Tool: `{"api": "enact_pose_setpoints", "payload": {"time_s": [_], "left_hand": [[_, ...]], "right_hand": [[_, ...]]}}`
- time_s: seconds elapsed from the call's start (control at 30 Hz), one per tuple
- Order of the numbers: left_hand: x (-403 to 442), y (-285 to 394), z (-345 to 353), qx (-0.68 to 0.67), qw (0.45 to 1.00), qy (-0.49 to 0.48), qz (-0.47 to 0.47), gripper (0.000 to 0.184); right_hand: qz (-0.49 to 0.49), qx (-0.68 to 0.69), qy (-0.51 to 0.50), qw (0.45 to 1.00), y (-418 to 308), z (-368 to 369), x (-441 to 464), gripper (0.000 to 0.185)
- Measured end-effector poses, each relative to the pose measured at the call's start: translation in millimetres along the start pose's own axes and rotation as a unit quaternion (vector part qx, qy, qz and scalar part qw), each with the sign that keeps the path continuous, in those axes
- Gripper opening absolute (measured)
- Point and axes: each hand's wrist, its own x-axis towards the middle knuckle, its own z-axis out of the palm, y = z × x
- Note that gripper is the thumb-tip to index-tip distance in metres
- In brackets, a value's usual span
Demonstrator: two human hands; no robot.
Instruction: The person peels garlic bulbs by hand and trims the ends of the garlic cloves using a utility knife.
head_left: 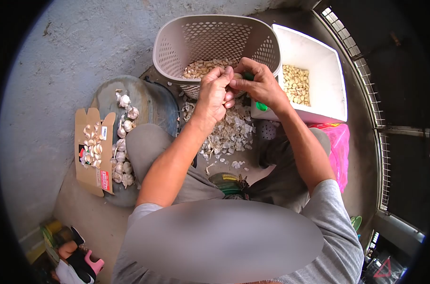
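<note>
Over the front rim of a grey-brown perforated basket [218, 19], my two hands meet, fingertips close together. My left hand [216, 93] is closed in a pinch, and what it holds is too small to name. Opposite it, my right hand [258, 84] is curled with thumb and forefinger pinched, its held object mostly hidden. A bit of dark green shows by its fingers. Garlic cloves [200, 68] lie inside the basket. Paler peeled cloves [296, 85] fill part of a white foam box [326, 61] at the right. Papery skins [229, 132] litter the floor below.
Whole garlic bulbs [120, 156] and a cardboard piece [89, 177] with cloves rest on a round bluish-grey container [153, 102] at left. A pink plastic bag [340, 156] lies right of my knee. Wall at left, metal grille at right. Part of another person [70, 251] shows bottom left.
</note>
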Motion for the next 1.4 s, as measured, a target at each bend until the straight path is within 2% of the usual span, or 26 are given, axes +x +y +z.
{"api": "enact_pose_setpoints", "payload": {"time_s": [0.03,0.13,0.27,0.4,0.5,0.67,0.73,0.87,1.03,1.1,1.13,1.23,1.27,1.37,1.4], "left_hand": [[0.0,0.3,-1.6,-0.002,1.000,0.001,-0.005,0.020],[-2.4,6.0,-0.4,0.007,1.000,0.005,-0.007,0.018],[5.1,4.6,-13.2,-0.031,0.999,-0.014,-0.024,0.021],[4.5,7.6,-0.2,-0.040,0.999,0.008,0.019,0.023],[5.1,6.8,2.0,-0.022,0.999,0.017,0.045,0.021],[5.9,5.4,-0.5,0.009,0.996,0.043,0.083,0.021],[7.6,5.2,-3.2,0.080,0.989,0.032,0.123,0.024],[7.6,11.3,-3.6,0.173,0.975,0.005,0.142,0.030],[7.2,5.4,-1.1,0.122,0.985,-0.002,0.118,0.032],[6.4,5.3,0.5,0.071,0.994,-0.003,0.080,0.030],[3.4,9.9,0.9,0.034,0.998,-0.001,0.047,0.029],[3.3,8.9,-8.2,-0.008,1.000,0.002,-0.001,0.026],[4.3,6.6,-11.0,-0.010,1.000,0.004,-0.004,0.026],[3.1,7.7,-5.9,0.032,0.999,0.017,0.019,0.027],[2.4,9.0,-3.2,0.054,0.998,0.023,0.033,0.028]], "right_hand": [[0.041,0.024,-0.015,0.999,-4.2,-0.1,-0.8,0.022],[0.076,0.039,-0.003,0.996,-10.5,4.3,-2.4,0.023],[0.057,0.177,0.007,0.983,-11.2,7.4,-2.6,0.020],[0.066,0.256,0.019,0.964,-11.2,5.0,0.9,0.020],[0.119,0.343,0.043,0.931,-7.2,2.6,1.6,0.021],[0.073,0.215,0.019,0.974,-5.3,0.7,-0.3,0.021],[0.048,0.146,0.018,0.988,-8.3,3.9,-2.4,0.021],[0.061,0.115,0.024,0.991,-11.2,8.4,-2.4,0.024],[0.064,0.137,-0.014,0.988,-6.3,-2.4,1.7,0.027],[0.000,-0.056,0.013,0.998,-14.1,3.0,1.2,0.026],[-0.087,-0.107,0.017,0.990,-12.8,7.0,-0.4,0.021],[-0.148,-0.163,0.004,0.975,-23.2,16.9,-8.7,0.016],[-0.215,-0.222,0.010,0.951,-22.3,17.2,-7.8,0.014],[-0.259,-0.256,0.032,0.931,-19.3,17.0,-6.7,0.019],[-0.206,-0.217,0.034,0.954,-16.7,15.7,-5.9,0.020]]}}
